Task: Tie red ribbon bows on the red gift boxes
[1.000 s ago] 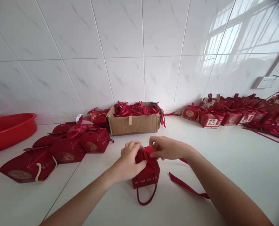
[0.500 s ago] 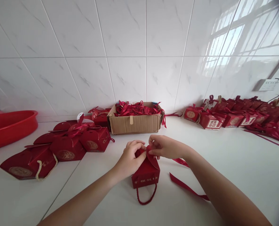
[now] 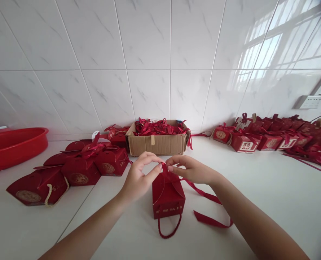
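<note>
A small red gift box [image 3: 169, 196] stands on the white table in front of me, its rope handle hanging down on the near side. Above its folded top, my left hand [image 3: 141, 173] pinches a red ribbon [image 3: 203, 194] between thumb and fingers. My right hand [image 3: 191, 169] meets it there, thumb and fingertips closed on the same ribbon at the top of the box. From under the right hand the ribbon trails right, curving along the table to a loose end near my right forearm.
Several red gift boxes [image 3: 82, 169] cluster at left, beside a red plastic basin [image 3: 17, 148]. A cardboard box [image 3: 157, 144] full of red ribbons stands against the tiled wall. Rows of small red boxes [image 3: 270, 141] and a ribbon heap [image 3: 312, 153] lie at right.
Both hands have lifted slightly off the box top, drawing a strip of ribbon upward between them. The left hand has shifted left, and more of the box's top shows.
</note>
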